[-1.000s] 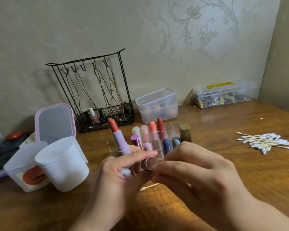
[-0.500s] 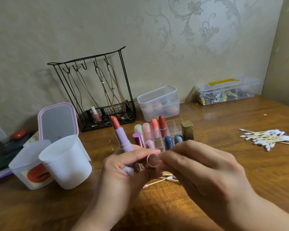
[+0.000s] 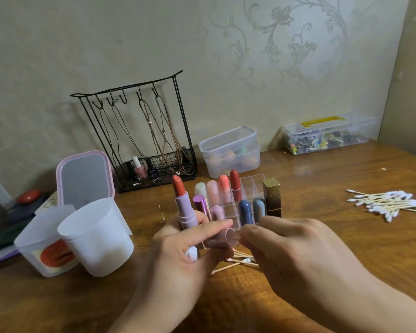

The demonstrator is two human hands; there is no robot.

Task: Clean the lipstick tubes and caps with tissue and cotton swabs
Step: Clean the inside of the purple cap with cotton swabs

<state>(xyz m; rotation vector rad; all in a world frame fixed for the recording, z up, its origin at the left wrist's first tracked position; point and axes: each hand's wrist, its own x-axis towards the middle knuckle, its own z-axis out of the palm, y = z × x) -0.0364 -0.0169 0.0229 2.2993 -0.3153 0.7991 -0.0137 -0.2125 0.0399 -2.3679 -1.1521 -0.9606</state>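
Left hand [image 3: 178, 255] grip clamped on open lilac lipstick tube [image 3: 185, 207] and its cap [image 3: 222, 237] above wooden surface [image 3: 346, 236], right hand [image 3: 296, 251] fingers curled at cap mouth, what they hold cannot be told, used cotton swabs [image 3: 240, 261] beneath.

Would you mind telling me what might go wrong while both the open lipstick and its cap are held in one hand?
The left hand holds both the uncapped lipstick and the cap, so the exposed orange-red tip could smear against the organizer or the lipsticks standing in it. The right hand works at the cap's mouth; a slip could drop the cap onto the used swabs below.
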